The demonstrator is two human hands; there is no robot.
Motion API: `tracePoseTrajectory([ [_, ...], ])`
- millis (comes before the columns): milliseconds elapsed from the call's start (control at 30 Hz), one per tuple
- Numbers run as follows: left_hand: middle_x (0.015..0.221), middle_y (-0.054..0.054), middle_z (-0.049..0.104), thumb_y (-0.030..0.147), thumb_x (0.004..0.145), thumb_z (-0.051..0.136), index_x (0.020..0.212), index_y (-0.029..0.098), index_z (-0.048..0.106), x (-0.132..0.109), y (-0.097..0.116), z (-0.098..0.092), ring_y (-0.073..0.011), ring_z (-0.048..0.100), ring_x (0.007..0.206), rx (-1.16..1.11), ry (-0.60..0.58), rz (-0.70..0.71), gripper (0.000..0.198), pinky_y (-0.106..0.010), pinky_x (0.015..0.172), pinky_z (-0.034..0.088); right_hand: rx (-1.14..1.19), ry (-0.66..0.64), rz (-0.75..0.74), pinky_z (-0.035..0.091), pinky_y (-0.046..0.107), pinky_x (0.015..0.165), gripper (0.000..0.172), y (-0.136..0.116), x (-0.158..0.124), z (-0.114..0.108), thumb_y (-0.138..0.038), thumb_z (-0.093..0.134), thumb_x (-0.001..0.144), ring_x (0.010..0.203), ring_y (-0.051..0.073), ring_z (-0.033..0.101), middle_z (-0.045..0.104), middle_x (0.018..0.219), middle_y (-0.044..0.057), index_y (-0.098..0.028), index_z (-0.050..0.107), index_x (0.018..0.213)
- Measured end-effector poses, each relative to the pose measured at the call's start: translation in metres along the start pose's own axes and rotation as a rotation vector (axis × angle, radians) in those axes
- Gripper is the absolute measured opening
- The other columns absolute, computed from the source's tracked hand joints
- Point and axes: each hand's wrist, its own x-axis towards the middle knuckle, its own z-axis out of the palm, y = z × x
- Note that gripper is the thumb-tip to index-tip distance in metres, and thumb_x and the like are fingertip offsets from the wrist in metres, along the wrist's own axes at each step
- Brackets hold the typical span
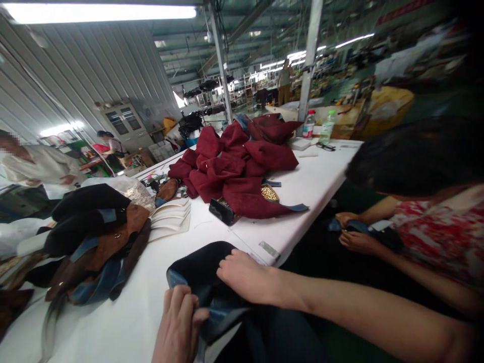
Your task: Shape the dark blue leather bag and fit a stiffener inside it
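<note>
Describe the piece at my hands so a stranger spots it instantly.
Start at the white table with its maroon heap. Nearer the camera, the left hand and right hand are on one piece. Unlike the heap, it is black with blue edging.

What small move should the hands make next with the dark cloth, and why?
Probably the right hand should smooth the dark cloth outward while the left hand keeps hold. The right hand already lies on the cloth, the left has fingers curled at its blue lining, and the cloth looks bent between them.
</note>
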Motion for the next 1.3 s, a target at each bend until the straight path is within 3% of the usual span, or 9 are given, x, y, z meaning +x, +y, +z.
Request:
tracePoseTrajectory([
  [200, 0.107, -0.005, 0.061, 0.027, 0.115, 0.051, 0.1, 0.026, 0.065, 0.006, -0.004, -0.013, -0.0241, 0.054, 0.102, 0.021, -0.077, 0.117, 0.021, -0.037, 0.09, 0.052, 1.048, 0.086, 0.167, 0.041, 0.027, 0.074, 0.017, 0.038, 0.007, -0.02, -0.033, 0.067, 0.104, 0.08, 0.015, 0.061, 0.073, 0.095, 0.002, -0.018, 0.073, 0.108],
  [333, 0.095, -0.005, 0.062, 0.028, 0.116, 0.049, 0.09, 0.026, 0.064, 0.013, 0.004, -0.027, -0.0235, 0.055, 0.091, 0.097, -0.099, 0.118, 0.03, -0.041, 0.083, 0.046, 1.826, 0.176, 0.281, 0.045, 0.025, 0.072, 0.043, 0.045, 0.007, -0.042, -0.052, 0.084, 0.093, 0.076, 0.012, 0.057, 0.067, 0.093, 0.001, -0.018, 0.069, 0.114],
  [433, 0.09, -0.005, 0.064, 0.041, 0.115, 0.054, 0.082, 0.026, 0.063, 0.025, 0.012, -0.037, -0.0246, 0.06, 0.089, 0.17, -0.16, -0.003, 0.037, -0.044, 0.082, 0.044, 2.067, 0.205, 0.276, 0.039, 0.023, 0.064, 0.066, 0.042, 0.007, -0.047, -0.063, 0.094, 0.082, 0.069, 0.01, 0.049, 0.06, 0.086, -0.003, -0.02, 0.064, 0.122],
  [600, 0.101, -0.008, 0.073, 0.053, 0.109, 0.06, 0.099, 0.025, 0.068, 0.055, 0.042, -0.037, -0.0318, 0.067, 0.101, 0.293, -0.331, -0.228, 0.03, -0.049, 0.09, 0.044, 1.678, 0.278, 0.227, 0.025, 0.023, 0.061, 0.071, 0.036, 0.01, -0.041, -0.043, 0.109, 0.062, 0.063, 0.007, 0.028, 0.038, 0.07, -0.013, -0.019, 0.066, 0.112],
  [700, 0.122, -0.016, 0.077, 0.047, 0.103, 0.069, 0.139, 0.019, 0.061, 0.073, 0.067, -0.029, -0.0407, 0.069, 0.116, 0.427, -0.362, -0.222, 0.046, -0.054, 0.098, 0.043, 1.305, 0.376, 0.289, 0.034, 0.026, 0.064, 0.042, 0.024, 0.0, -0.052, -0.039, 0.098, 0.079, 0.066, 0.009, 0.043, 0.054, 0.074, -0.008, -0.017, 0.074, 0.105],
  [900, 0.1, -0.019, 0.081, 0.065, 0.112, 0.043, 0.126, 0.015, 0.069, 0.094, 0.074, -0.014, -0.0463, 0.074, 0.105, 0.677, -0.39, -0.118, 0.058, -0.059, 0.097, 0.042, 0.651, 0.642, 0.231, 0.045, 0.034, 0.084, 0.011, -0.041, -0.063, -0.055, -0.03, 0.079, 0.103, 0.094, 0.017, 0.064, 0.07, 0.098, 0.001, -0.022, 0.072, 0.1],
  [1067, 0.099, -0.018, 0.082, 0.071, 0.112, 0.033, 0.119, 0.019, 0.069, 0.098, 0.053, -0.009, -0.046, 0.075, 0.106, 0.7, -0.404, -0.158, 0.063, -0.057, 0.095, 0.043, 0.317, 0.387, 0.341, 0.044, 0.038, 0.072, 0.018, -0.078, -0.084, 0.002, -0.032, 0.085, 0.098, 0.09, 0.023, 0.066, 0.071, 0.105, 0.004, -0.022, 0.07, 0.104],
  [1200, 0.104, -0.018, 0.084, 0.06, 0.113, 0.041, 0.126, 0.018, 0.069, 0.104, 0.046, -0.006, -0.0452, 0.076, 0.11, 0.681, -0.488, -0.132, 0.052, -0.057, 0.097, 0.045, 0.232, 0.274, 0.473, 0.057, 0.049, 0.083, 0.068, -0.071, -0.07, 0.018, -0.062, 0.095, 0.082, 0.108, 0.038, 0.069, 0.069, 0.124, 0.012, -0.02, 0.068, 0.128],
  [1300, 0.107, -0.017, 0.085, 0.053, 0.113, 0.046, 0.132, 0.016, 0.068, 0.109, 0.046, -0.005, -0.0448, 0.078, 0.111, 0.667, -0.515, -0.12, 0.047, -0.059, 0.099, 0.047, 0.101, 0.289, 0.488, 0.062, 0.054, 0.083, 0.059, -0.069, -0.06, 0.03, -0.047, 0.085, 0.093, 0.102, 0.037, 0.073, 0.072, 0.122, 0.012, -0.019, 0.064, 0.14],
])
